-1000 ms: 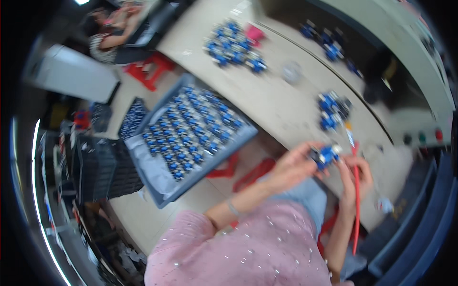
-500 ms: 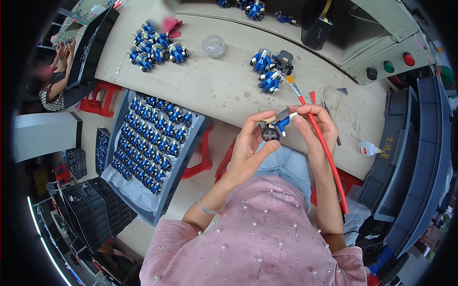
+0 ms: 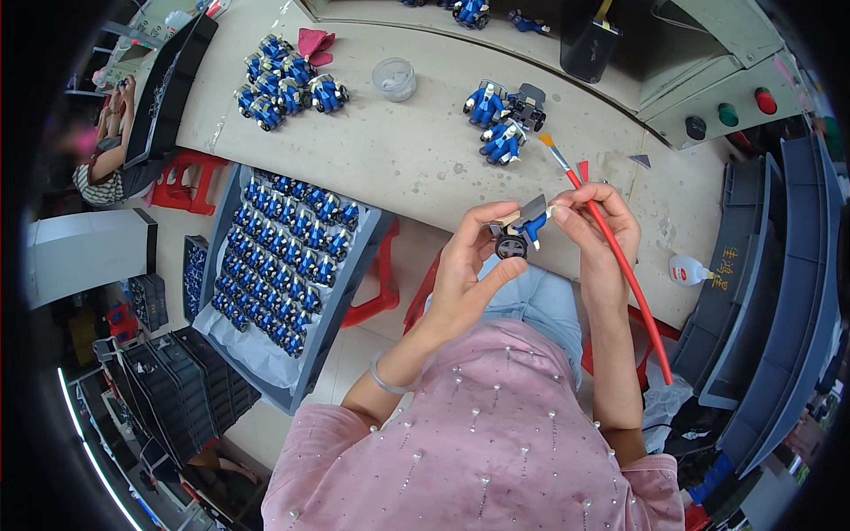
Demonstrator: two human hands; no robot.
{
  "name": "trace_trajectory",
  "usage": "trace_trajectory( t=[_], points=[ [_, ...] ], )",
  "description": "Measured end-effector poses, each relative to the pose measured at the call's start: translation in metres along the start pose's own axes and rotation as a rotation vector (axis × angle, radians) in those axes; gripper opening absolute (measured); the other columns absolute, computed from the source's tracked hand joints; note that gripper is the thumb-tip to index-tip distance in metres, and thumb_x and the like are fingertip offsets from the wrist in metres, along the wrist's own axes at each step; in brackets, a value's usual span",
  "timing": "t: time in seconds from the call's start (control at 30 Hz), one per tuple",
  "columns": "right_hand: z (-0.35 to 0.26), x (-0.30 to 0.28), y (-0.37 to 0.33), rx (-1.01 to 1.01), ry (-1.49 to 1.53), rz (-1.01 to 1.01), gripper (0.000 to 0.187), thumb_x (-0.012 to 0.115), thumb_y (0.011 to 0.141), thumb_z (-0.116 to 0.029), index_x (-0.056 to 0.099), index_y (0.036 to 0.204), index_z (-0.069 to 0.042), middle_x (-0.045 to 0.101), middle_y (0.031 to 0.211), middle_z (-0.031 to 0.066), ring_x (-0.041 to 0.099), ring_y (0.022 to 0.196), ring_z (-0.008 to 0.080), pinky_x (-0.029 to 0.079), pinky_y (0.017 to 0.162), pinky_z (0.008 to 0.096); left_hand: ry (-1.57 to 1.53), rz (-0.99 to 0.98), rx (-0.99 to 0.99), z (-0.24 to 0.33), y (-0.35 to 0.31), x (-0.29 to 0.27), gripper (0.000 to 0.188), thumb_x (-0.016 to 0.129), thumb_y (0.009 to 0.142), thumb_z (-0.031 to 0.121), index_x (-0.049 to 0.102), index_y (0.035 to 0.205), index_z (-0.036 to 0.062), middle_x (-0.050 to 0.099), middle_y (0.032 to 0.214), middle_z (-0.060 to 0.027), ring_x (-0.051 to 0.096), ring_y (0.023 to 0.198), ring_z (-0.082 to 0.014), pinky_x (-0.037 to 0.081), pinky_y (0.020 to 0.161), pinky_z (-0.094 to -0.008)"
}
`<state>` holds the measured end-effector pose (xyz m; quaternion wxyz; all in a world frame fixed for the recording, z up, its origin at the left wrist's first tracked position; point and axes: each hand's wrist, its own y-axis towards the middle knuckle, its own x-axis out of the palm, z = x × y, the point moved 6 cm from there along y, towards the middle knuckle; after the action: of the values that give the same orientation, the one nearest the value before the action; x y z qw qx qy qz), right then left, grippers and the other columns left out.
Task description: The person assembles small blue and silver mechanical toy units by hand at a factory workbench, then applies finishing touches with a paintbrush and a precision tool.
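Observation:
My left hand (image 3: 478, 265) is closed around a small toy figure on wheels (image 3: 517, 232), dressed in blue with a grey back panel and a black spoked wheel. It grips the toy over my lap, near the table's front edge. My right hand (image 3: 605, 232) holds a paintbrush (image 3: 630, 274) with a long red handle and yellowish bristles pointing away from me. That hand's thumb and forefinger pinch close to the figure's pale head; whether they touch it I cannot tell. Beyond them stand two similar blue figures (image 3: 503, 142) and a dark wheeled piece (image 3: 529, 104).
More figures (image 3: 288, 84) cluster at the far left near a pink cloth (image 3: 316, 44) and a clear cup (image 3: 394, 81). A grey tray (image 3: 341, 292) of figures in rows stands left. A white bottle (image 3: 686, 270) lies right, beside grey bins (image 3: 708, 310). Another person (image 3: 106, 168) sits far left.
My right hand has drawn slightly to the right with the paintbrush. The figure in my left hand has tilted a little. A blurred pale shape beside the pink cloth has gone.

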<state>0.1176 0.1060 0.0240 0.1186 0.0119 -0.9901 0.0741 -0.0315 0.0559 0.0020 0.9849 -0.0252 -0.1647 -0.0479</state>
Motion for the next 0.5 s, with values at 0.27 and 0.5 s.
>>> trace_trajectory(
  t=[0.27,0.5],
  points=[
    [-0.002,-0.003,0.003,-0.062,0.071,-0.017,0.017,0.064,0.081,0.005,0.054,0.094,-0.001,0.064,0.089,0.0093,0.062,0.086,0.0127,0.049,0.081,0.0255,0.137,0.048,0.108,0.007,0.002,0.002,0.065,0.071,0.076,-0.002,0.038,0.132,-0.0005,0.047,0.122,-0.0104,0.05,0.111,-0.0166,0.045,0.091,-0.03],
    [0.001,-0.001,0.0,-0.077,0.085,-0.054,0.018,0.064,0.082,0.005,0.053,0.095,-0.002,0.064,0.091,0.0099,0.062,0.088,0.013,0.048,0.082,0.0255,0.029,0.094,0.121,0.009,0.004,-0.002,0.063,0.073,0.073,-0.003,0.043,0.128,-0.0001,0.049,0.122,-0.0115,0.051,0.112,-0.0192,0.043,0.094,-0.0329]
  ],
)
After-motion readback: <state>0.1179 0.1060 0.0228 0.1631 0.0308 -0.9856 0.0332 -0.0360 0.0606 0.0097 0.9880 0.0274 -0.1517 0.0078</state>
